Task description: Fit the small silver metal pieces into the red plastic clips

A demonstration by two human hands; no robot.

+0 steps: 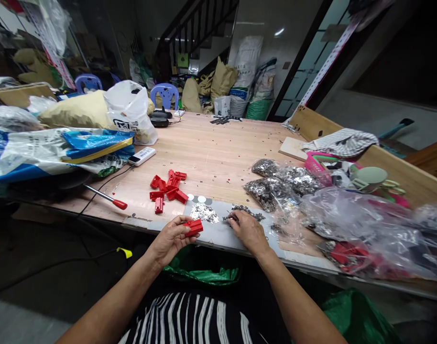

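My left hand [173, 239] is closed on a red plastic part [193, 228], held just over the front edge of the table between thumb and fingers. My right hand [249, 230] has its fingertips pinched together at a pile of small dark metal pieces [256, 215]. Something thin and dark shows at those fingertips, too small to name. Between the hands lies a heap of small shiny silver pieces [204, 213] on a grey sheet [218, 233]. More red plastic parts [171, 187] sit in a loose group beyond my left hand.
Clear bags of metal pieces [267, 191] and a pink basket [317, 167] stand on the right. A red-handled metal lever [118, 204] juts out at the left, near a white device [142, 156] with a cable. Below the table edge hangs a green bag [204, 274].
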